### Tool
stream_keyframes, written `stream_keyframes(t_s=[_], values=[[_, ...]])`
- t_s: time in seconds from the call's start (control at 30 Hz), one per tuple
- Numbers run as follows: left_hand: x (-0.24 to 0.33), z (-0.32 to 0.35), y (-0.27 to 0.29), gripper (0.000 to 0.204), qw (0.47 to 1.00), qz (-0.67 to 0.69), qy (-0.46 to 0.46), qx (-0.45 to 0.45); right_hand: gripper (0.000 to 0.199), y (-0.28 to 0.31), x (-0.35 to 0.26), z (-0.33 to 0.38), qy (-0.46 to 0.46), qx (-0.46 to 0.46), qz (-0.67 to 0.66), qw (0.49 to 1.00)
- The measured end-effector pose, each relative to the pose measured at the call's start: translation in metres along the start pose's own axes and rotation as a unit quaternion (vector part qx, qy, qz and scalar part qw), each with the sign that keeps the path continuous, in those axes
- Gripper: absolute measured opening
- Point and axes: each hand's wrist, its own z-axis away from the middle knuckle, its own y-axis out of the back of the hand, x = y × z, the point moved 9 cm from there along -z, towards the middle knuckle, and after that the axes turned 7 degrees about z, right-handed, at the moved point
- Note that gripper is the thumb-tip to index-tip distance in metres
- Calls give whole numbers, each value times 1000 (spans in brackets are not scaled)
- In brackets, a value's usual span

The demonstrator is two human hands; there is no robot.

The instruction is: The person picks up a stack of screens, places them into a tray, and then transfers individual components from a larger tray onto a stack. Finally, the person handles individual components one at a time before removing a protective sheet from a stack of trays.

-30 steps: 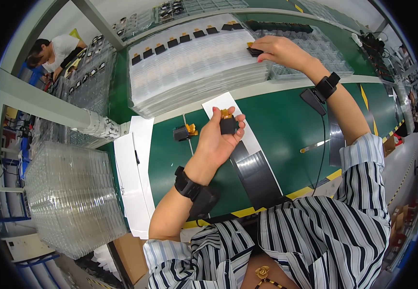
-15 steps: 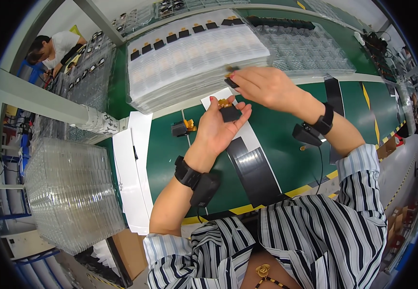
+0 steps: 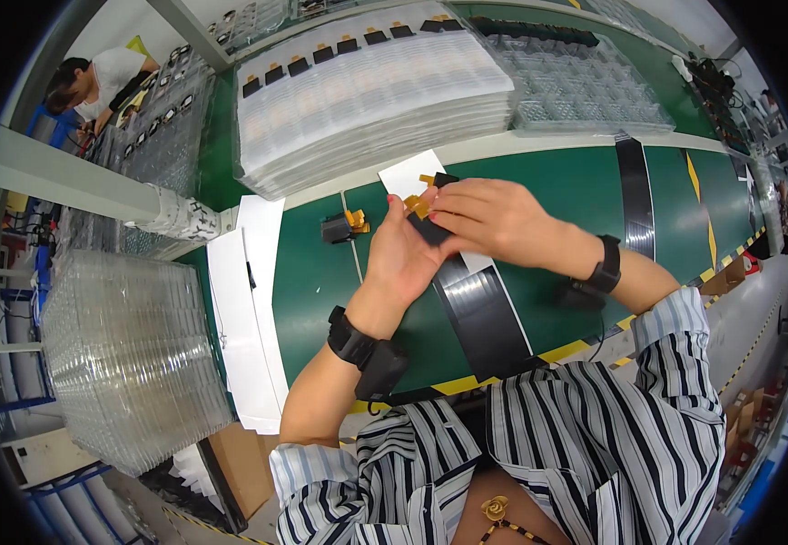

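Small black rectangular panels with orange flex tails are at my hands. My left hand (image 3: 398, 259) is palm up, its thumb raised and its fingers mostly hidden, holding a black panel (image 3: 429, 229) whose orange flex tail (image 3: 418, 207) points away from me. Over it reaches my right hand (image 3: 503, 222), closed, with fingertips touching the held panel near its tail. Another black panel (image 3: 446, 180) sticks out at the far side of my right fingers, seemingly gripped by them. Left of my hands, a few more such panels (image 3: 336, 229) lie bunched on the green table (image 3: 312, 300).
Ahead stands a tall stack of white trays (image 3: 371, 118), a row of panels on top. Clear trays (image 3: 585, 91) sit right of it, and a high clear tray stack (image 3: 131, 354) at left. White sheets (image 3: 244, 336) line the table's left edge. A person (image 3: 108, 82) works at far left.
My right hand has come down and toward me, from beside the tray stack onto my left palm, bringing a panel. My left hand has turned slightly and its fingers are now covered.
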Motion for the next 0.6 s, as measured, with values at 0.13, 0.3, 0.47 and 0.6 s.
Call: stream_keyframes(t_s=[0.13, 0.3, 0.47, 0.6], values=[[-2, 3, 31, 41, 997, 43, 23, 68, 28, -20, 38, 15, -201, -6, -41, 979], [-4, 7, 36, 41, 997, 38, 35, 62, 31, -71, 69, 37, -298, -138, -27, 944], [1, 7, 31, 40, 996, 52, 2, 71, 30, -65, 74, 33, -400, -151, -141, 893], [-2, 7, 24, 40, 997, 28, -31, 68, 23, -50, 41, 22, -401, -127, -182, 889]])
